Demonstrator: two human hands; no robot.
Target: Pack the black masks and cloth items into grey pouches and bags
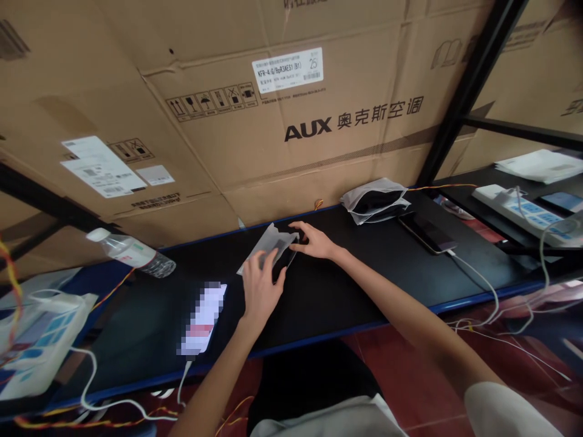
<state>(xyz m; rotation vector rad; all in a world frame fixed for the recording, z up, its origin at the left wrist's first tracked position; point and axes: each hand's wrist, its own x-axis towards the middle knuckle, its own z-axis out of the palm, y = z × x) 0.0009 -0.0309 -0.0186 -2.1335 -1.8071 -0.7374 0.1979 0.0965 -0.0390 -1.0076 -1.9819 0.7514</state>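
My left hand [260, 290] lies over the bag [268, 238], a cloudy, see-through one near the middle of the black desk [337, 291], towards its back edge. Its fingers bend down onto the bag, and its thumb stands apart from them on the near side, with a dark item [283, 262] showing in the gap; I cannot tell whether I am gripping or only pressing. My right hand [317, 241] is at the bag's right end, thumb and forefinger curved and parted, the tips at its edge; whether they pinch the film I cannot tell. The dark item sits at least partly within the bag. Beyond my right hand, similar bags [376, 200] with dark contents lie against the carton [218, 152], and a dark-screened phone [426, 232] is just beside them, plugged into a white cable [478, 276]. To my left, a lit phone [204, 318] lies near my wrist, its screen blurred out, with a bottle [136, 254] on its side behind it, next to the carton.
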